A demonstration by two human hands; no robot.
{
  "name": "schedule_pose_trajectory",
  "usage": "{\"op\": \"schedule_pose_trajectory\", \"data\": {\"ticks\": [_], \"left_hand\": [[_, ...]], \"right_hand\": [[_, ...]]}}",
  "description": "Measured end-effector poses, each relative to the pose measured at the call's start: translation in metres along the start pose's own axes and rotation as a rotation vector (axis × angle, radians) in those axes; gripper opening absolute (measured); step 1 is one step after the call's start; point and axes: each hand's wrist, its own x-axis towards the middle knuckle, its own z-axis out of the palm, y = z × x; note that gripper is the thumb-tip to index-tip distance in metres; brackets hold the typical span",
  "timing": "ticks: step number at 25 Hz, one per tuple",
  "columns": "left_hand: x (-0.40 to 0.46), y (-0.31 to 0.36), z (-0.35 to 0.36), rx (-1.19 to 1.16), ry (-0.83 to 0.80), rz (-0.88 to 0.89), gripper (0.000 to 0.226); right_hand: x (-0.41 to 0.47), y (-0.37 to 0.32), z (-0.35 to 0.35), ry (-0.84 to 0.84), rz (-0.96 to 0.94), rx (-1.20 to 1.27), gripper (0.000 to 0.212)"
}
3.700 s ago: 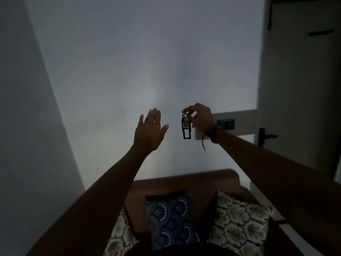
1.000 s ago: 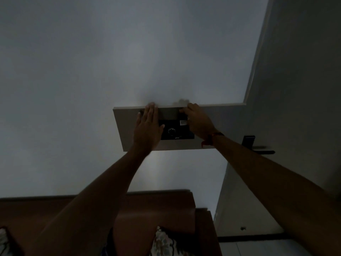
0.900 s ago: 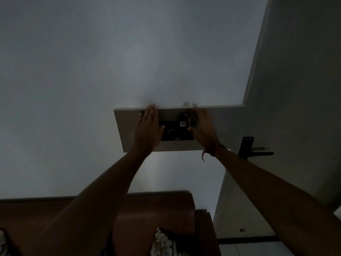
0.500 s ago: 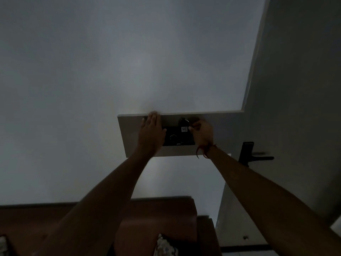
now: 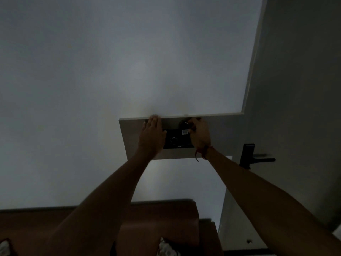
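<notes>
A pale rectangular panel (image 5: 177, 154) is mounted on the wall, with a black switch plate (image 5: 177, 140) bearing a round dial in its middle. My left hand (image 5: 152, 133) lies flat on the panel, fingers straight, just left of the black plate. My right hand (image 5: 200, 133) is at the plate's upper right corner, fingers curled around a small dark object (image 5: 184, 124) held against the panel. What that object is stays unclear in the dim light. A red thread hangs from my right wrist.
A grey door (image 5: 295, 108) with a black lever handle (image 5: 258, 159) stands to the right. Below the panel is a brown sofa back (image 5: 162, 218) with patterned cushions (image 5: 168, 249) at the bottom edge. The room is dim.
3.7 s ago my right hand held a small dark frame in the air; both hands have since reached the wall panel. In the last second the right hand has curled tighter at the plate's top corner.
</notes>
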Motion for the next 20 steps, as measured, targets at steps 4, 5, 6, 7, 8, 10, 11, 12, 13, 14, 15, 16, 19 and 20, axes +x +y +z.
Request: {"op": "schedule_pose_trajectory", "data": {"ticks": [4, 5, 6, 7, 8, 10, 11, 12, 13, 14, 15, 16, 19, 20], "left_hand": [[0.0, -0.001, -0.001, 0.001, -0.005, 0.005, 0.065], [0.0, -0.001, -0.001, 0.006, -0.006, 0.006, 0.066], [0.0, -0.001, -0.001, 0.008, -0.005, 0.008, 0.066], [0.0, -0.001, -0.001, 0.007, -0.003, 0.01, 0.066], [-0.001, 0.0, 0.0, 0.005, -0.001, 0.01, 0.066], [-0.001, -0.001, 0.0, 0.0, 0.002, 0.01, 0.066], [-0.001, -0.001, -0.001, -0.004, 0.002, 0.009, 0.065], [-0.001, 0.0, -0.001, -0.006, 0.0, 0.008, 0.065], [-0.001, 0.0, -0.002, -0.004, -0.002, 0.009, 0.065], [-0.001, 0.0, -0.003, -0.003, -0.003, 0.011, 0.065], [-0.001, 0.0, -0.004, -0.004, -0.002, 0.013, 0.065], [-0.001, 0.001, -0.005, -0.007, -0.003, 0.014, 0.065], [-0.003, 0.002, -0.006, -0.011, -0.004, 0.014, 0.064], [-0.003, 0.002, -0.007, -0.011, -0.005, 0.012, 0.064]], "right_hand": [[0.005, 0.002, -0.005, 0.026, -0.051, -0.121, 0.022], [0.006, 0.002, -0.006, 0.032, -0.056, -0.154, 0.021], [0.006, 0.001, -0.007, 0.032, -0.054, -0.172, 0.019], [0.007, 0.001, -0.008, 0.024, -0.057, -0.183, 0.018], [0.008, 0.001, -0.009, 0.008, -0.061, -0.189, 0.016], [0.012, 0.002, -0.013, -0.03, -0.071, -0.176, 0.015], [0.015, 0.002, -0.016, -0.04, -0.068, -0.154, 0.016], [0.017, 0.002, -0.019, -0.034, -0.051, -0.12, 0.016], [0.02, 0.001, -0.021, -0.011, -0.024, -0.072, 0.016], [0.024, -0.001, -0.024, 0.021, 0.005, -0.021, 0.015], [0.027, -0.005, -0.027, 0.053, 0.027, 0.027, 0.016], [0.029, -0.009, -0.029, 0.078, 0.037, 0.067, 0.016], [0.035, -0.018, -0.031, 0.074, 0.026, 0.145, 0.015], [0.036, -0.02, -0.03, 0.042, 0.058, 0.192, 0.014]]}}
